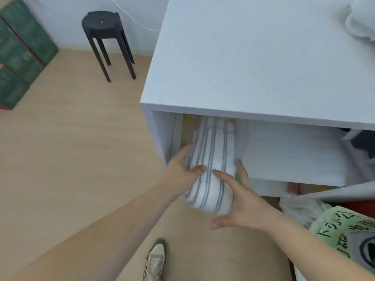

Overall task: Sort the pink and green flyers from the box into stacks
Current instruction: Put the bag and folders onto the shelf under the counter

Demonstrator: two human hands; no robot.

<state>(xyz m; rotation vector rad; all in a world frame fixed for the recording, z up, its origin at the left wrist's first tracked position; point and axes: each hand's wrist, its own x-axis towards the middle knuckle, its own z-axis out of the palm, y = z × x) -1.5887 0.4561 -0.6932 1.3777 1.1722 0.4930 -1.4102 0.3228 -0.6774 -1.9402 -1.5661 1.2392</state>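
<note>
A white cloth bundle with grey stripes (213, 159) sticks out of the left compartment under a white table (253, 57). My left hand (182, 169) grips its left side, thumb across the top. My right hand (237, 203) holds its right side and near end, fingers spread round it. A green sheet with black handwriting (341, 232) lies at the lower right. No pink flyer and no box can be made out.
A black stool (107, 37) stands on the wooden floor at the back left. Green chests (18, 53) line the far left. Crumpled white material (361, 19) lies on the table's far right corner. A shoe (156, 258) shows at the bottom.
</note>
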